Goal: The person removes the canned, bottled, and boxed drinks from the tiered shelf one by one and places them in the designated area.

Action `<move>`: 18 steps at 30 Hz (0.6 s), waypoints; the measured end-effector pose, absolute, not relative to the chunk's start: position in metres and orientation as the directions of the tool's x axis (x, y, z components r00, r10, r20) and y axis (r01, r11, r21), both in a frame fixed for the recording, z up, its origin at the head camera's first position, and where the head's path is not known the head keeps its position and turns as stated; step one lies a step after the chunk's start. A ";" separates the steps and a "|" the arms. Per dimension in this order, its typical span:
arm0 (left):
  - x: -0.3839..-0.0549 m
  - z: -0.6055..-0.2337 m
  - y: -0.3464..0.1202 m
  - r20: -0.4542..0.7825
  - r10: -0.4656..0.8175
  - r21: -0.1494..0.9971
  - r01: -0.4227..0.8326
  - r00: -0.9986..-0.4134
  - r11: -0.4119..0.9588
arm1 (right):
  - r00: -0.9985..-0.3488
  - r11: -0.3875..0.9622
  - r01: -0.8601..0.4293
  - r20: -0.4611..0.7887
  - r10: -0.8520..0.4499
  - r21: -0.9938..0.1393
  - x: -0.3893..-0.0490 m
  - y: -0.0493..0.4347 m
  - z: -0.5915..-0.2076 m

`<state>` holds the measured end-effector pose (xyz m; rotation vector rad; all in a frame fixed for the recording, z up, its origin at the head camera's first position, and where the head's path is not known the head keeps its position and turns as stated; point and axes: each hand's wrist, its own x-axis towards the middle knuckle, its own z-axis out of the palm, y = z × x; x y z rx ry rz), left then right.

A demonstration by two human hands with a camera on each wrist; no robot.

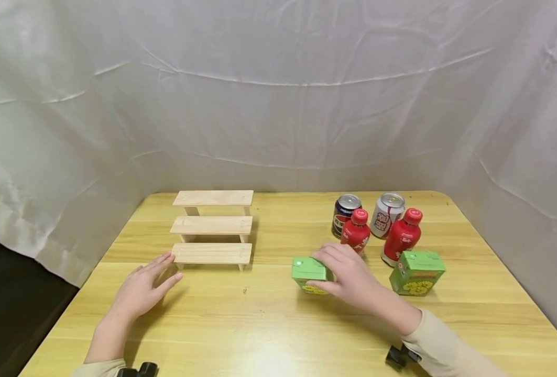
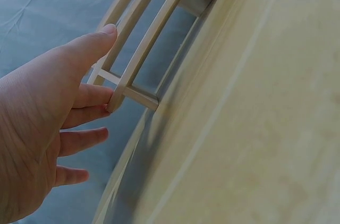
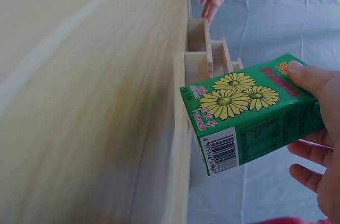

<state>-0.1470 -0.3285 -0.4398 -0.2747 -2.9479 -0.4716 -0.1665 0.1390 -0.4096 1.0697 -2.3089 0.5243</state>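
Observation:
My right hand (image 1: 346, 275) grips a green drink carton (image 1: 310, 268) near its top, thumb on the near side. In the right wrist view the carton (image 3: 244, 110) shows yellow flowers and a barcode, and its bottom appears lifted off the table. My left hand (image 1: 139, 288) has its fingers extended, with fingertips at the left end of the lowest step of a three-step wooden stand (image 1: 211, 253). The left wrist view shows the thumb and a finger (image 2: 95, 94) at that end of the stand (image 2: 154, 33).
On the right stand a second green carton (image 1: 417, 273), two red bottles (image 1: 355, 233) (image 1: 402, 236), a dark can (image 1: 346, 215) and a white can (image 1: 386, 214). Pale cloth (image 1: 287, 104) hangs behind and beside the wooden table (image 1: 240, 330).

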 end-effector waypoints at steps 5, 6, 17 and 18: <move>-0.147 -0.438 -0.327 0.167 0.158 0.295 0.202 -0.973 0.934 | -0.578 0.633 -0.763 0.574 -0.580 -0.129 -0.162 0.151 -0.408; -0.146 -0.438 -0.327 0.167 0.158 0.294 0.202 -0.973 0.934 | -0.585 0.638 -0.759 0.568 -0.579 -0.131 -0.161 0.154 -0.408; -0.146 -0.436 -0.326 0.164 0.157 0.295 0.200 -0.974 0.934 | -0.633 0.684 -0.719 0.526 -0.569 -0.126 -0.157 0.183 -0.406; -0.146 -0.437 -0.327 0.163 0.156 0.297 0.199 -0.974 0.934 | -0.630 0.682 -0.721 0.526 -0.571 -0.123 -0.157 0.185 -0.405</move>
